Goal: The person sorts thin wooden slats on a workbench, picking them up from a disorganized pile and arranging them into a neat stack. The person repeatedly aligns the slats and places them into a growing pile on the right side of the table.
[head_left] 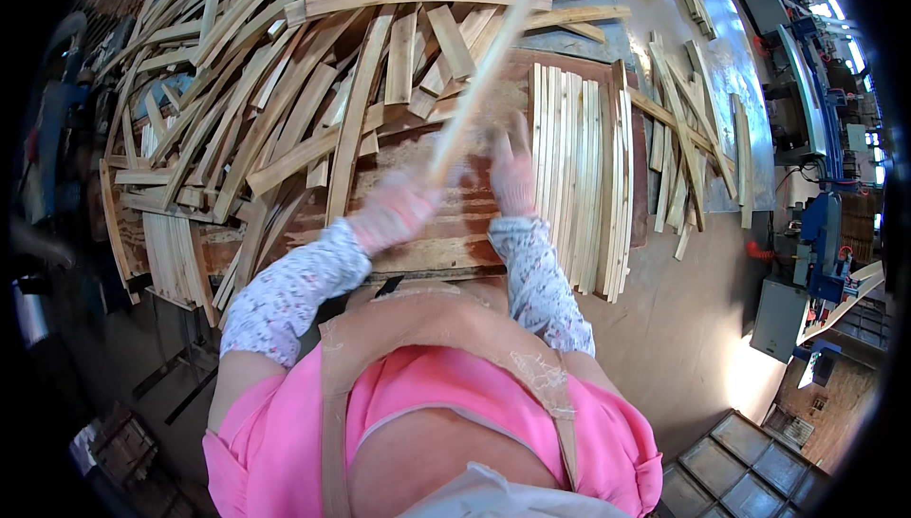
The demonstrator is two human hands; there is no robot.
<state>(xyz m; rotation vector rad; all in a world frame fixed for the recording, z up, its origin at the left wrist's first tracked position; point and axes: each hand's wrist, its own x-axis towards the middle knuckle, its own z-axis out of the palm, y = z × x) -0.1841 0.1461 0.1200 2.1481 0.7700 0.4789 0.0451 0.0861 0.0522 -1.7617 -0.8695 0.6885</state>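
My left hand (pixel 394 212), in a pale pinkish work glove, is closed around the near end of a long thin wooden strip (pixel 488 67). The strip slants up and away to the right, blurred by motion. To its right, my right hand (pixel 513 176), gloved alike, reaches forward with fingers stretched out and holds nothing that I can see; its fingertips are smeared. Close beside that hand lies a neat row of pale wooden strips (pixel 567 172), side by side on the reddish-brown wooden tabletop (pixel 446 238).
A large jumbled heap of wooden strips (pixel 313 105) covers the table's left and far side. More loose strips (pixel 685 129) lie at right, near a shiny metal sheet (pixel 745 82). Stacked strips (pixel 174 257) sit at the near left. Blue machinery (pixel 824 243) stands far right.
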